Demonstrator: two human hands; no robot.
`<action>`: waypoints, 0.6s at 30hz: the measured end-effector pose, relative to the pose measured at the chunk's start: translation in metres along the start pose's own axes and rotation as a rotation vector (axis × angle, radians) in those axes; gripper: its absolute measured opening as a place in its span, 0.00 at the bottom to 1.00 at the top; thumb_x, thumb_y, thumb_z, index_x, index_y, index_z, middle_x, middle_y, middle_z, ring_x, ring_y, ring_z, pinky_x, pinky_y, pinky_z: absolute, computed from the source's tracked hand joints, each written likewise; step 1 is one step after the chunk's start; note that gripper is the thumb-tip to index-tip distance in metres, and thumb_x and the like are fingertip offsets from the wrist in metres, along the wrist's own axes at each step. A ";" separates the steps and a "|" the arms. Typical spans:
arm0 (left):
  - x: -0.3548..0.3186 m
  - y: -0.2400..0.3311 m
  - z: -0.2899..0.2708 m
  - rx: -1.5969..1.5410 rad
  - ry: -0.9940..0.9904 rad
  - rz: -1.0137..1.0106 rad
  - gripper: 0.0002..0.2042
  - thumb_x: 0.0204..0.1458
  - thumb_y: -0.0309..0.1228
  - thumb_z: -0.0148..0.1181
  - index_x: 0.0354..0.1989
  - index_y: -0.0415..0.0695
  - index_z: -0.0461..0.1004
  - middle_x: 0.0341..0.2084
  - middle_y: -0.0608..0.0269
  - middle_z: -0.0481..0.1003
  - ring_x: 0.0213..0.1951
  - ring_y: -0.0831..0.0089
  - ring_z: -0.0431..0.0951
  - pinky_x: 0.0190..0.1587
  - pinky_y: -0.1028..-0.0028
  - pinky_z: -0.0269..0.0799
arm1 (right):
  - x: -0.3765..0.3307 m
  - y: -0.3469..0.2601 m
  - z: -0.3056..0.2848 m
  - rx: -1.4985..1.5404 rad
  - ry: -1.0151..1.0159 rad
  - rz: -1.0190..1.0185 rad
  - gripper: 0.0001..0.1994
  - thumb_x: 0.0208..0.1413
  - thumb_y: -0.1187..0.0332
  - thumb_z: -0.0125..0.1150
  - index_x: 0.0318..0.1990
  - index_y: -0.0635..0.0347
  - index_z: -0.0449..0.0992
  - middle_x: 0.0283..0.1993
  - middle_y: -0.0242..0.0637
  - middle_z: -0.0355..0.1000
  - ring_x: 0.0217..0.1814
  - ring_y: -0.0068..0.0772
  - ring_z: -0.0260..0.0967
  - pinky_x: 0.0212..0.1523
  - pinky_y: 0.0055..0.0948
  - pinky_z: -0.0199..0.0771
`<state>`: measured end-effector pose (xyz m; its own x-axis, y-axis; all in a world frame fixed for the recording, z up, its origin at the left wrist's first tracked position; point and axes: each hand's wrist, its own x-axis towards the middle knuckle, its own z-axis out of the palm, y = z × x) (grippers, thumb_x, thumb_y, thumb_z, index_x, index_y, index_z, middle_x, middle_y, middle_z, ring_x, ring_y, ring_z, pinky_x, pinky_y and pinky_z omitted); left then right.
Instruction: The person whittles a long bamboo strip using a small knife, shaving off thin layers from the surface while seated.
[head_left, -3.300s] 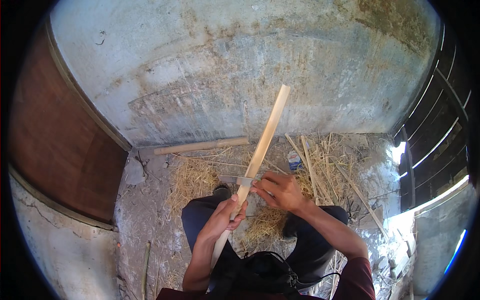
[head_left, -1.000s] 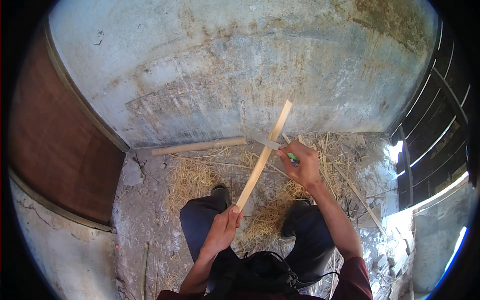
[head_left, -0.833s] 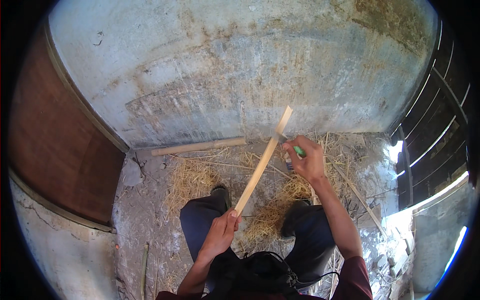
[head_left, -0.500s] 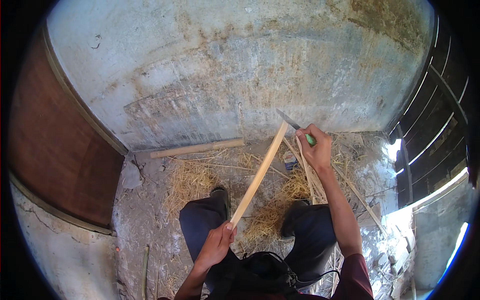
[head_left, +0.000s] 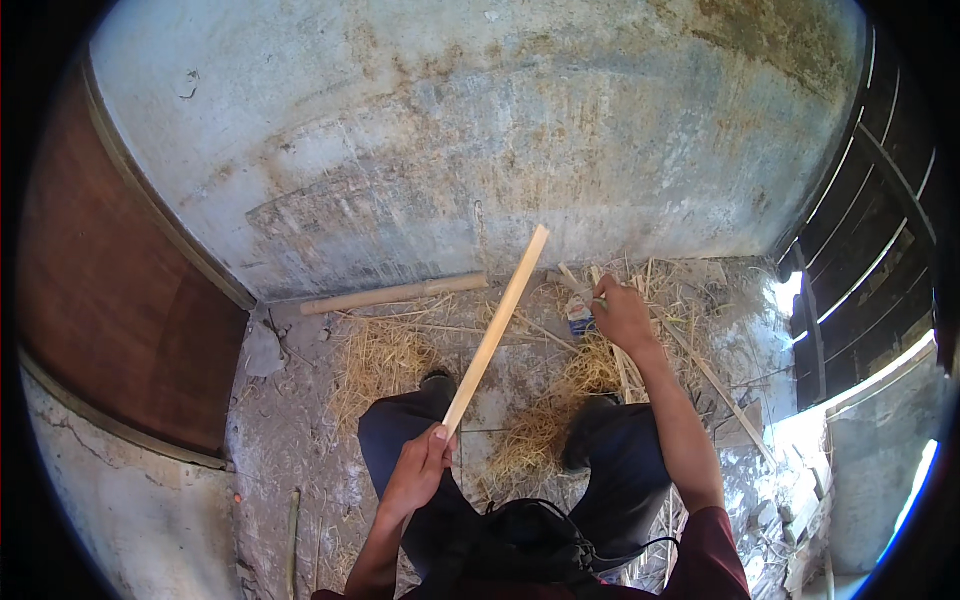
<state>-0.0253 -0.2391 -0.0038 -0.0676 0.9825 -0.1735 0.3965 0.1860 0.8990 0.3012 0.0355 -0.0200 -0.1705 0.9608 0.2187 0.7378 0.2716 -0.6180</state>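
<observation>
My left hand (head_left: 418, 472) is closed around the lower end of a long, pale bamboo strip (head_left: 497, 325). The strip slants up and to the right, its upper end in front of the wall. Over the floor on the right, my right hand (head_left: 624, 318) grips a knife (head_left: 574, 281); its green handle is mostly covered by the fingers. The blade points up and left, apart from the strip, and is hard to make out against the litter behind it.
Bamboo shavings (head_left: 535, 436) lie in heaps around my feet. A bamboo pole (head_left: 395, 294) rests along the base of the stained wall (head_left: 480, 140). Loose strips (head_left: 712, 376) lie to the right by a small blue-and-white packet (head_left: 579, 316). A brown panel (head_left: 130, 280) stands left, dark slats (head_left: 860, 240) right.
The knife has come away from the strip's upper end, with my right hand moving slightly lower. My left hand and the strip have shifted left, and the strip's tip has risen.
</observation>
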 end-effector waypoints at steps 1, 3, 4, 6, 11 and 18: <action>0.002 0.002 0.000 -0.013 0.003 0.000 0.25 0.80 0.45 0.37 0.37 0.39 0.72 0.21 0.59 0.70 0.26 0.68 0.71 0.35 0.64 0.71 | -0.001 -0.006 0.001 -0.130 -0.061 -0.055 0.12 0.62 0.64 0.70 0.46 0.56 0.74 0.36 0.48 0.81 0.43 0.61 0.81 0.43 0.55 0.78; 0.006 0.002 0.003 -0.005 -0.007 0.008 0.25 0.80 0.45 0.37 0.37 0.39 0.72 0.22 0.59 0.70 0.26 0.68 0.71 0.35 0.64 0.71 | -0.007 -0.018 0.004 -0.112 -0.029 -0.130 0.12 0.60 0.66 0.71 0.46 0.56 0.74 0.35 0.49 0.81 0.41 0.60 0.81 0.42 0.54 0.78; 0.008 0.002 0.005 0.005 -0.022 0.016 0.25 0.80 0.45 0.37 0.37 0.39 0.72 0.22 0.60 0.70 0.26 0.69 0.72 0.34 0.63 0.71 | -0.009 -0.025 0.006 -0.092 0.003 -0.201 0.13 0.59 0.67 0.73 0.45 0.57 0.75 0.35 0.50 0.81 0.40 0.60 0.80 0.41 0.54 0.77; 0.011 0.005 0.014 0.010 -0.025 0.037 0.24 0.79 0.45 0.38 0.37 0.40 0.72 0.22 0.63 0.69 0.25 0.71 0.70 0.32 0.66 0.69 | -0.012 -0.038 0.009 -0.062 0.019 -0.249 0.13 0.58 0.67 0.73 0.45 0.57 0.75 0.35 0.49 0.81 0.40 0.59 0.80 0.41 0.52 0.77; 0.023 -0.006 0.021 0.166 -0.034 0.086 0.21 0.79 0.41 0.40 0.38 0.39 0.72 0.21 0.53 0.71 0.24 0.57 0.74 0.33 0.58 0.70 | -0.008 -0.044 -0.006 0.057 0.040 -0.268 0.14 0.58 0.67 0.74 0.44 0.58 0.73 0.35 0.47 0.80 0.39 0.55 0.81 0.41 0.48 0.78; 0.042 -0.004 -0.014 0.557 0.254 0.080 0.17 0.77 0.39 0.43 0.42 0.40 0.73 0.28 0.35 0.80 0.35 0.29 0.80 0.41 0.36 0.73 | -0.001 -0.022 -0.025 0.046 0.037 -0.021 0.20 0.57 0.63 0.76 0.49 0.56 0.70 0.37 0.48 0.82 0.42 0.61 0.82 0.45 0.53 0.80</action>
<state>-0.0428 -0.1988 -0.0090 -0.2063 0.9773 0.0485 0.8235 0.1466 0.5481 0.3016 0.0275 0.0126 -0.1607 0.9523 0.2593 0.7031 0.2948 -0.6471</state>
